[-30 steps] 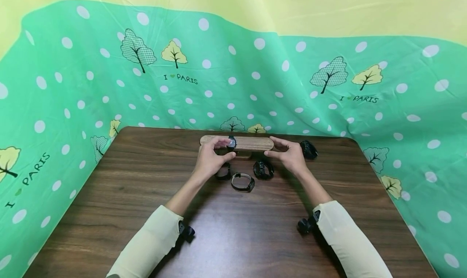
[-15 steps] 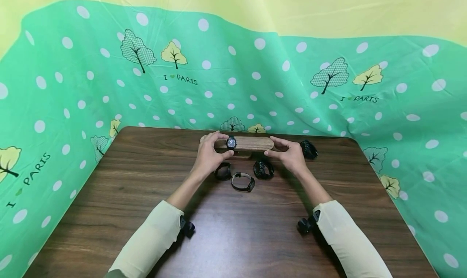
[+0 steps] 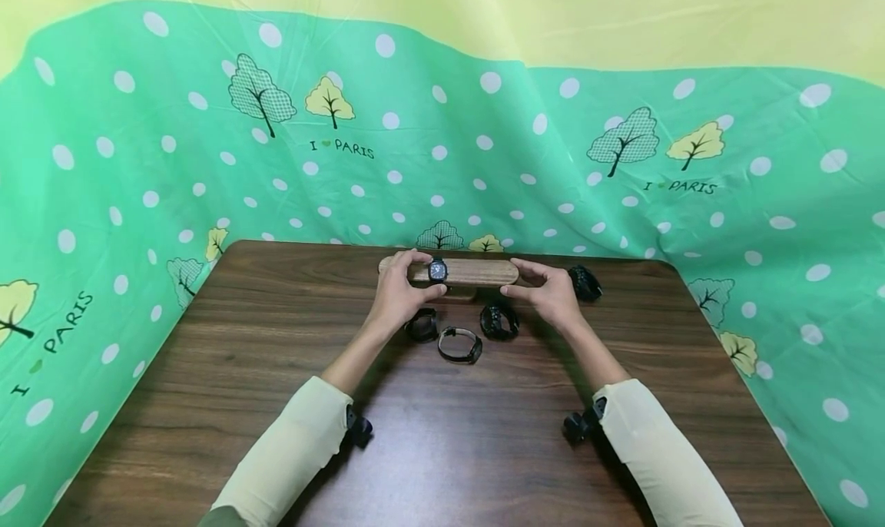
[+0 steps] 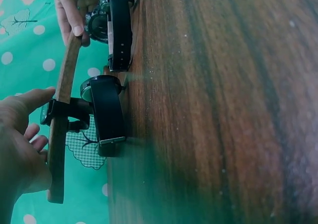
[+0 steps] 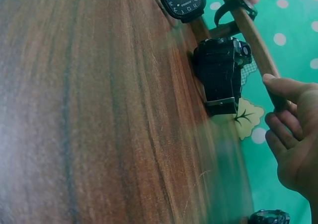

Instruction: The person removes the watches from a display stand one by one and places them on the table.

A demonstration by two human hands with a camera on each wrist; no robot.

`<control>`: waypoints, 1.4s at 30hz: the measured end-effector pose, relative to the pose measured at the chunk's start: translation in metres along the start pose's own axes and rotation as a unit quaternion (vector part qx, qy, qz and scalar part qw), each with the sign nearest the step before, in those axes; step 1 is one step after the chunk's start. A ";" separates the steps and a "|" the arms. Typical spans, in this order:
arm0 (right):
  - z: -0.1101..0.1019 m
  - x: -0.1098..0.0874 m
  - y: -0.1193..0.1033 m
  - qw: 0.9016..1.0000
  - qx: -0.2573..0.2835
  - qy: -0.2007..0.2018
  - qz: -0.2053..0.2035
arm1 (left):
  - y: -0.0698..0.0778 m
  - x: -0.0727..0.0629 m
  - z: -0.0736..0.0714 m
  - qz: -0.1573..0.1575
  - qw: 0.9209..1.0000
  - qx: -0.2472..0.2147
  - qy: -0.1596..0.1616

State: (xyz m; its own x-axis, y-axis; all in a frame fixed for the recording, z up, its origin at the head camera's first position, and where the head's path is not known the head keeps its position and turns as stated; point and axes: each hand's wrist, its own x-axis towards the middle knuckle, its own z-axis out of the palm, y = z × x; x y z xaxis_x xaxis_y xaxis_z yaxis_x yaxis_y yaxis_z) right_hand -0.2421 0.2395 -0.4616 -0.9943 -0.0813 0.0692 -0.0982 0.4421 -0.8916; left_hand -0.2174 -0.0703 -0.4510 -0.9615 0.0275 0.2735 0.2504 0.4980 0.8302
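Observation:
A wooden bar-type watch stand (image 3: pixel 477 272) lies crosswise near the table's far edge. One dark watch (image 3: pixel 438 270) is looped round the bar left of centre, its face up. My left hand (image 3: pixel 396 295) grips the bar around that watch, thumb on the near side and fingers on the far side. At the other end, my right hand (image 3: pixel 551 295) pinches the bar between thumb and fingers, as the right wrist view also shows. In front of the stand are a black watch (image 3: pixel 422 325), a thin-strapped watch (image 3: pixel 459 346) and a chunky black watch (image 3: pixel 499 322).
Another black watch (image 3: pixel 585 283) lies beyond my right hand, near the far edge of the brown wooden table (image 3: pixel 442 450). A green dotted cloth (image 3: pixel 442 166) hangs right behind that edge and along both sides.
The watch on the bar has turned so its face points up toward the head camera. My left fingers have shifted slightly to the far side of the bar. My right hand has stayed put.

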 end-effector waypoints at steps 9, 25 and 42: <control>0.000 0.000 0.000 1.000 -0.027 0.002 -0.012 | -0.001 -0.001 0.002 0.021 0.999 0.028 -0.008; 0.002 0.001 0.002 0.998 -0.038 0.008 -0.045 | -0.041 0.017 0.024 0.072 0.996 0.014 0.042; 0.002 0.002 0.007 0.997 -0.047 0.013 -0.058 | -0.092 0.040 0.048 0.081 0.993 0.066 0.049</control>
State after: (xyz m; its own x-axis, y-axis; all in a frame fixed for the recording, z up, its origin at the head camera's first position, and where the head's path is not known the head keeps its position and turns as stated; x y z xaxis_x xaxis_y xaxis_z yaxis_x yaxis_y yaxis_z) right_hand -0.2447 0.2405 -0.4683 -0.9767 -0.1135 0.1823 -0.2148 0.5127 -0.8313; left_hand -0.2843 -0.0733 -0.5401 -0.8924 0.0362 0.4499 0.3785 0.6029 0.7023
